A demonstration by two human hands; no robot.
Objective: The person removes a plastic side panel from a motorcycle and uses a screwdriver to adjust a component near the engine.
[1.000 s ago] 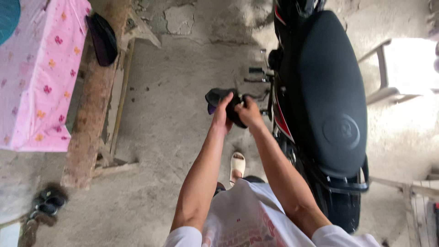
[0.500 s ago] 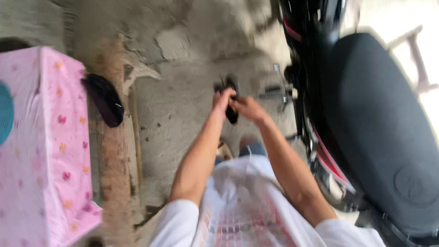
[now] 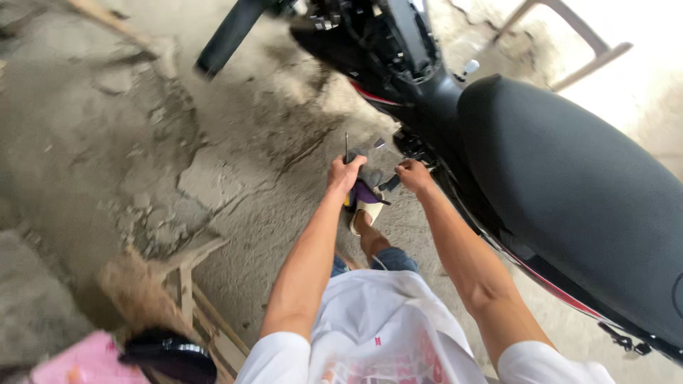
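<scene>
The person stands beside a black motorcycle point(image 3: 569, 213) on a cracked concrete floor point(image 3: 142, 156). The left hand point(image 3: 346, 174) is clenched around a screwdriver point(image 3: 346, 148), shaft pointing up, its yellow-and-purple handle below the fist. The right hand point(image 3: 411, 174) pinches a small dark part point(image 3: 390, 183) near the engine side. Judged step: readying tool and part; next, the tip must be aligned with its seat.

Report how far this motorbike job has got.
Done: the motorbike's front body looks opened, inner parts exposed. In hand: the left hand grips a screwdriver; the right hand holds a small dark part. Left: cannot tell which fastener comes next.
</scene>
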